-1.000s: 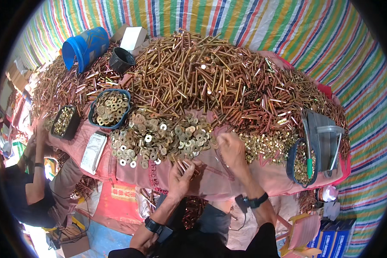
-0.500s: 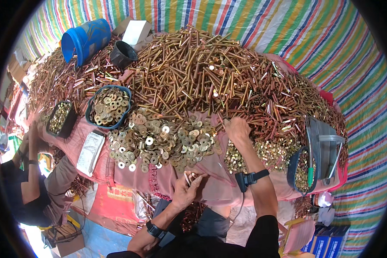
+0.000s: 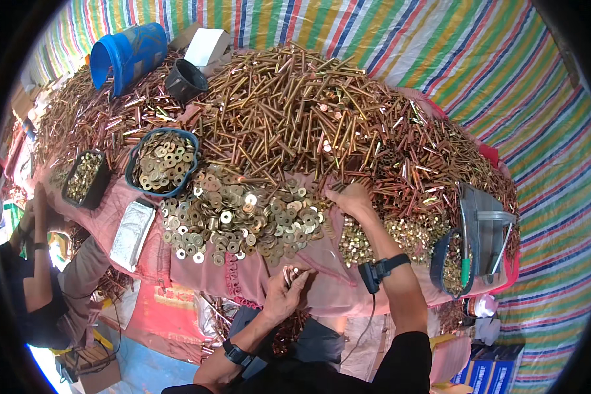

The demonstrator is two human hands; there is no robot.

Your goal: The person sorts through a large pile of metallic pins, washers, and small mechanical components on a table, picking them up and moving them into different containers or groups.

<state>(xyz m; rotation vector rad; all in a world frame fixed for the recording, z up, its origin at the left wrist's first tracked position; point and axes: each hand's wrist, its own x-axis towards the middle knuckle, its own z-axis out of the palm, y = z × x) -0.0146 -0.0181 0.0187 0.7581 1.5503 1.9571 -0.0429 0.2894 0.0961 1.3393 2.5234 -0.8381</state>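
Head view: a striped tarpaulin (image 3: 400,33) rises behind a long work surface draped in pink cloth (image 3: 203,269), and across the far part of that cloth spreads a heap of coppery bolts (image 3: 295,111). In front of it lies a heap of flat washers (image 3: 243,223), with a smaller heap of brassy nuts (image 3: 410,236) to the right. A blue bucket (image 3: 128,59) lies tipped over at the far left, and a blue-rimmed tub (image 3: 154,193) full of more washers stands beside the loose ones. Over the last second the right hand (image 3: 353,200) has shifted from the left end of the nuts up to the near edge of the bolts, while the left hand (image 3: 284,295) has stayed low over the near side of the cloth; that seems to make the right the reaching hand and the left the holder. The right fingers are bent and drawn together, pointing left; whether they pinch anything I cannot tell. The left fingers curl, thumb closing over a small bunch of metal rods (image 3: 289,276), probably bolts, with pale ends showing, apart from the washers.
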